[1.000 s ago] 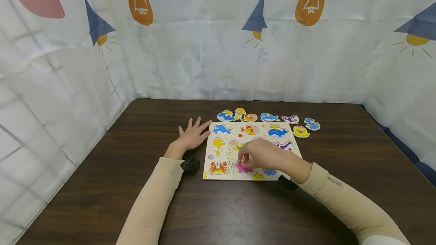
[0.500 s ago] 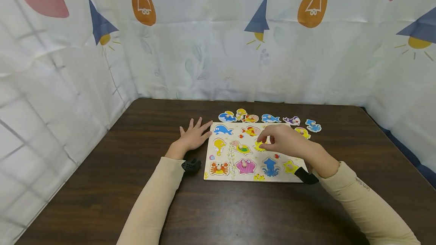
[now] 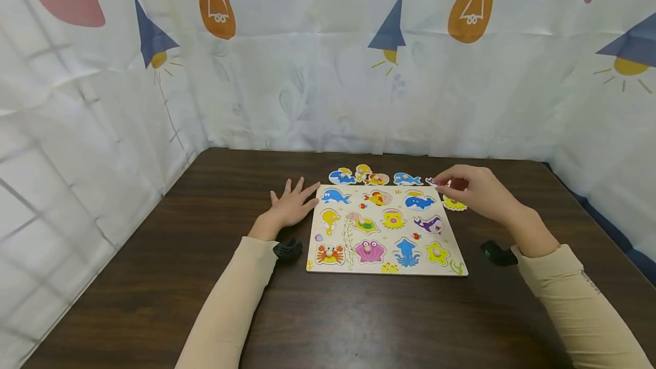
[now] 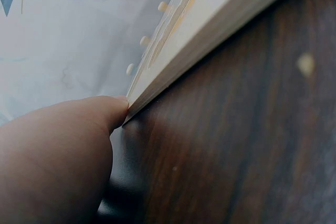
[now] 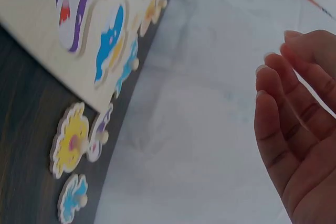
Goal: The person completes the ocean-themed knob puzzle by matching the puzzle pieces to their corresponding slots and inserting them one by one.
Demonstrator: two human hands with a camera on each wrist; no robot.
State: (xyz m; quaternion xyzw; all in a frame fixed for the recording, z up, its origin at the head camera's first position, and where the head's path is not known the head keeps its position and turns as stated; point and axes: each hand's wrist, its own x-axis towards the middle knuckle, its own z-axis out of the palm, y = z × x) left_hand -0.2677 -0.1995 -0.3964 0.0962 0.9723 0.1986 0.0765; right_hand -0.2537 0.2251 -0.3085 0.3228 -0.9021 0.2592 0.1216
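Observation:
A wooden peg puzzle board [image 3: 359, 267] with sea-animal pictures lies on the table. My left hand [image 3: 289, 206] rests flat, fingers spread, its tips at the board's left edge; in the left wrist view the thumb [image 4: 113, 109] touches the corner. My right hand [image 3: 484, 195] hovers past the board's far right corner, fingers loosely bent, nothing between them. Below it lie a yellow octopus piece [image 3: 453, 204], a purple whale piece [image 5: 98, 132] and a blue squid piece [image 5: 71, 200], the last hidden in the head view. Knobbed crab [image 3: 329, 254], shell [image 3: 370, 251], starfish [image 3: 438, 253] and turtle [image 3: 364, 223] pieces sit in the board.
Along the board's far edge lie loose pieces: a blue whale [image 3: 341, 176], a yellow seahorse [image 3: 363, 172], an orange fish [image 3: 377, 179] and a light-blue whale [image 3: 407, 179]. A printed curtain [image 3: 328, 101] hangs behind the dark table [image 3: 348, 323].
My right hand has moved from over the shell, across the octopus recess, to the loose pieces at the far right. My left hand has stayed at the board's edge.

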